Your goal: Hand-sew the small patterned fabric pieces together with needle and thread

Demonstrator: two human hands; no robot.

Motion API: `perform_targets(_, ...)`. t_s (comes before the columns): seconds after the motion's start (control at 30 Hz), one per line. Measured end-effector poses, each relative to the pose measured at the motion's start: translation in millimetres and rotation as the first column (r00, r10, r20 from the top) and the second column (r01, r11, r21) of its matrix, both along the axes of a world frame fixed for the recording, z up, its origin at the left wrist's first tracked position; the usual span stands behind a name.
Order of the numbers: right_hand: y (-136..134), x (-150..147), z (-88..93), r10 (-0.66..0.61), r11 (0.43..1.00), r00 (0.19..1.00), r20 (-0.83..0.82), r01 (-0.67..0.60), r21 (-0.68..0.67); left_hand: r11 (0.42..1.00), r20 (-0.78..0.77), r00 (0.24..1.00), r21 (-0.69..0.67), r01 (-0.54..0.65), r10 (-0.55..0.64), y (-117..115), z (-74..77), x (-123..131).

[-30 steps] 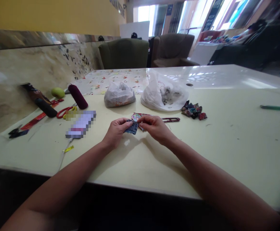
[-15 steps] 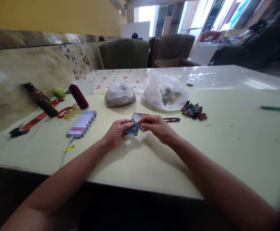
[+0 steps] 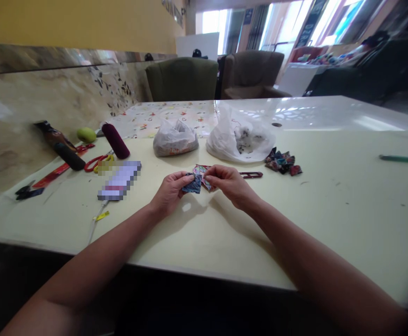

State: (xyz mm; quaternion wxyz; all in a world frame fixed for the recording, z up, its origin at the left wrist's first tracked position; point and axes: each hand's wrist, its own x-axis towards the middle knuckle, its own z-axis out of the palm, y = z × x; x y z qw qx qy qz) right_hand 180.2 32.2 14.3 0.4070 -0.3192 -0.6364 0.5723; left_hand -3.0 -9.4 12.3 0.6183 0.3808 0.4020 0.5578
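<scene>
Both hands are pinching the same little folded piece of patterned fabric (image 3: 193, 184) – the left hand (image 3: 169, 192) is gripping its dark blue side with thumb and fingertips closed tight, and the right hand (image 3: 229, 183) is nipping the colourful edge with its fingers curled in narrow. The piece is hovering just above the pale yellow table (image 3: 330, 219), right in the middle between the two hands. Another bit of colourful fabric (image 3: 200, 169) is peeking out just behind it.

A red thread snipper (image 3: 251, 175) is lying just beyond the right hand. Further back, two white plastic bags are sitting side by side – the smaller one (image 3: 174, 138) is bunched up and I can't tell what's inside, while the bigger one (image 3: 239, 137) is gaping open with some dark speckled stuff showing. Near it to the right, a small pile of folded fabric pieces (image 3: 283, 162) is sitting on the table. Off to the left: a maroon thread spool (image 3: 116, 140), red-handled scissors (image 3: 94, 162) and a green fruit (image 3: 86, 135).
</scene>
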Motion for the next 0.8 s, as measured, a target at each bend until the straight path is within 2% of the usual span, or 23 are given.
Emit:
perform_targets(0.17, 2, 2, -1.1, -0.043, 0.998, 0.999, 0.023, 0.042, 0.046, 1.000, 0.006, 1.000, 0.001, -0.020, 0.020, 0, -0.5, 3)
perform_targets(0.33, -8, -5, 0.0, -0.117, 0.961, 0.984, 0.132, 0.079, 0.264, 1.000, -0.073, 0.997, 0.020, 0.016, -0.014, -4, -3.3, 7)
perform_targets(0.4, -12, -7, 1.0, -0.214, 0.898, 0.958, 0.192, 0.115, 0.424, 0.999, -0.124, 0.992, 0.039, -0.017, 0.022, -5, -4.2, 8)
perform_targets(0.47, -13, -7, 1.5, -0.308, 0.799, 0.927, 0.215, 0.130, 0.587, 0.995, -0.196, 0.977, 0.067, -0.070, 0.082, -5, -4.3, 8)
perform_targets(0.53, -13, -7, 1.1, -0.361, 0.699, 0.904, 0.229, 0.099, 0.708, 0.990, -0.279, 0.952, 0.100, -0.098, 0.123, -6, -3.5, 9)
perform_targets(0.6, -13, -7, -0.1, -0.375, 0.625, 0.887, 0.270, 0.027, 0.780, 0.987, -0.346, 0.929, 0.133, -0.091, 0.132, -7, -2.2, 10)
perform_targets(0.7, -12, -8, -2.2, -0.397, 0.558, 0.856, 0.331, -0.062, 0.828, 0.982, -0.409, 0.901, 0.170, -0.084, 0.147, -9, -0.7, 12)
perform_targets(0.8, -12, -9, -2.9, -0.416, 0.517, 0.837, 0.354, -0.102, 0.850, 0.979, -0.447, 0.879, 0.182, -0.093, 0.166, -10, -0.3, 13)
